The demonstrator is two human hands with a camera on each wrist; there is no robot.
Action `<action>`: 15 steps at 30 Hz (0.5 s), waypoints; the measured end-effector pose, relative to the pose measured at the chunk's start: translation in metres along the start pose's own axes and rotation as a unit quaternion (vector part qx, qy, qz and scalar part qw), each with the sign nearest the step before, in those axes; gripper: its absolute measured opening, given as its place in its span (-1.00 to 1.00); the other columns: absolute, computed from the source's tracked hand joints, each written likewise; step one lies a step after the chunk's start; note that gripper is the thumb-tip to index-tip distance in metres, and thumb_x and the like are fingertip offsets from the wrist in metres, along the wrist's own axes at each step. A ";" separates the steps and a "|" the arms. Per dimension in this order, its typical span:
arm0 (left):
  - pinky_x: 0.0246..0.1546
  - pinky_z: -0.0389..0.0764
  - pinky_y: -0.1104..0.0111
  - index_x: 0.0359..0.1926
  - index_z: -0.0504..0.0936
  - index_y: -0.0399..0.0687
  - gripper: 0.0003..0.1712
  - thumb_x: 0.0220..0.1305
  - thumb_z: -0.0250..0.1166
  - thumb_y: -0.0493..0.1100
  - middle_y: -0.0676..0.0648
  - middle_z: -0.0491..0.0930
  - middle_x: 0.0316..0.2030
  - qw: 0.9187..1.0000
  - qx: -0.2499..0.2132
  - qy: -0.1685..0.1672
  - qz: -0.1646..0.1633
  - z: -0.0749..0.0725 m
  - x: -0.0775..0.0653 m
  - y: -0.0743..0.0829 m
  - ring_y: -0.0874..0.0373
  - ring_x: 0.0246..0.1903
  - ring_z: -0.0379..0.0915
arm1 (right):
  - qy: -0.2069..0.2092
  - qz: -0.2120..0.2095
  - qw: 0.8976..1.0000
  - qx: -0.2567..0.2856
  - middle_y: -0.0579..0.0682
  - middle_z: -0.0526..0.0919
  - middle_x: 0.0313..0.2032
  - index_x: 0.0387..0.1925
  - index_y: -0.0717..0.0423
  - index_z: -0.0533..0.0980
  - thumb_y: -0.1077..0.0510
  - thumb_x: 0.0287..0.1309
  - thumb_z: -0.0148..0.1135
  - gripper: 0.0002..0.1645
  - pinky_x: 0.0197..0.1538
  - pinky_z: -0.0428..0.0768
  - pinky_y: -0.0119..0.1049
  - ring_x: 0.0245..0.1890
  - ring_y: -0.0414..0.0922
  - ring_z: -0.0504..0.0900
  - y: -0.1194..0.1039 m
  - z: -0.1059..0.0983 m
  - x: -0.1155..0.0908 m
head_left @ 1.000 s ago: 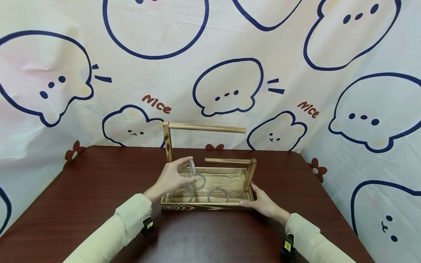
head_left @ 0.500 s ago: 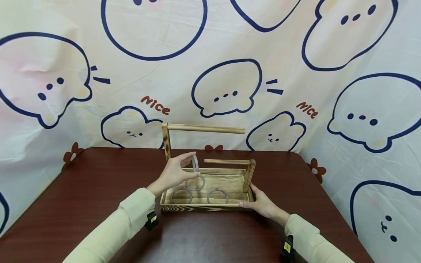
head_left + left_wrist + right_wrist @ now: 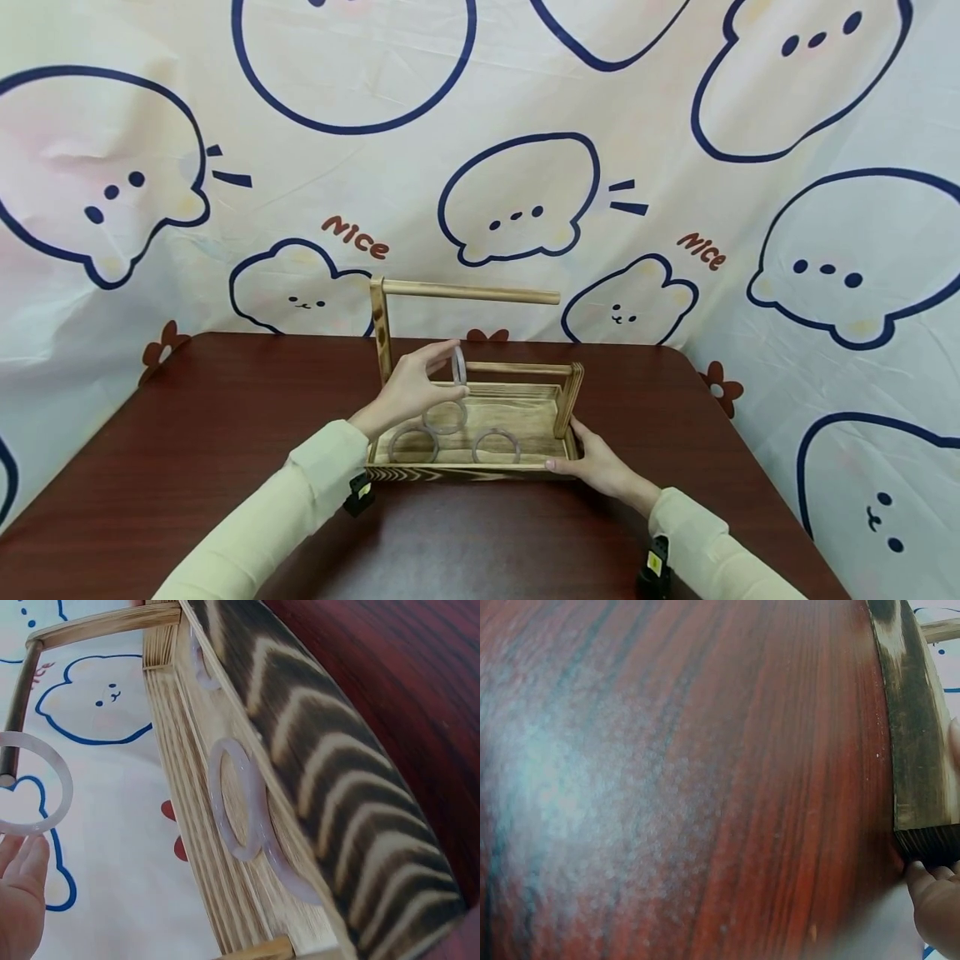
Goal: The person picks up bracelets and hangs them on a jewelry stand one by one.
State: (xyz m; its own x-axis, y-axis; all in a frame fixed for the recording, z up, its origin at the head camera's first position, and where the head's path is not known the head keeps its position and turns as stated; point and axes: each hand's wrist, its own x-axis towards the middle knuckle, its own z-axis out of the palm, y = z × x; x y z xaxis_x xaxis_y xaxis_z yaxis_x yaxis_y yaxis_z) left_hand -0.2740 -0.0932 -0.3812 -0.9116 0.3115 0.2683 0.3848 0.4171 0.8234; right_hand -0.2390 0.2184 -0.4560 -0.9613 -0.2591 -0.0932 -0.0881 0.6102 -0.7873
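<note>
My left hand (image 3: 408,390) pinches a pale lavender bangle (image 3: 459,367) between thumb and fingers, holding it upright above a wooden display rack (image 3: 450,474). In the left wrist view this held bangle (image 3: 66,784) is near the free end of one of the rack's rods. Three similar bangles lie in the tray part: a left one (image 3: 413,428), a middle one (image 3: 447,433) and a right one (image 3: 497,432). At the rack's right end my right hand (image 3: 606,467) grips the corner, thumb on the front edge. Its other fingers are mostly hidden behind the end.
An upper rod (image 3: 472,292) juts rightward from the left post, its right end free. A lower rod (image 3: 517,368) juts leftward from the right post. The rack stands on a dark red-brown table (image 3: 262,400). Behind is a printed cloth (image 3: 405,192).
My left hand has moved right and slightly up with the bangle, toward the lower rod's free end. The right hand and the rack have stayed in place.
</note>
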 end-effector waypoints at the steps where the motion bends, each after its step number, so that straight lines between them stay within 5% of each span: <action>1: 0.15 0.37 0.23 0.31 0.28 0.09 -0.16 -0.02 0.43 -0.07 -0.05 0.30 0.27 1.000 -0.002 -0.002 0.001 0.001 0.001 0.001 -0.02 0.22 0.29 | 0.000 0.002 1.000 0.000 0.28 -0.01 0.37 0.39 0.31 -0.13 -0.08 -0.08 0.39 0.22 0.30 0.09 0.11 0.38 0.15 -0.06 0.000 0.000 0.000; 15: 0.15 0.38 0.25 0.30 0.30 0.05 -0.16 -0.04 0.44 -0.09 -0.03 0.29 0.28 1.000 -0.011 -0.010 0.012 0.015 0.014 0.008 0.02 0.18 0.34 | 0.000 0.007 1.000 -0.008 0.29 -0.02 0.37 0.39 0.31 -0.14 -0.10 -0.08 0.38 0.23 0.28 0.11 0.14 0.37 0.18 -0.06 0.001 0.000 -0.001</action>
State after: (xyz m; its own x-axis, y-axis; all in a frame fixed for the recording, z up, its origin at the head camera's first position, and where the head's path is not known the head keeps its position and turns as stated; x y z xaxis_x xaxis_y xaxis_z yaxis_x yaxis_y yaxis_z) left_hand -0.2812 -0.0725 -0.3781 -0.8989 0.3383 0.2785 0.4035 0.3912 0.8271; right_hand -0.2385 0.2191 -0.4564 -0.9626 -0.2498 -0.1049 -0.0779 0.6259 -0.7760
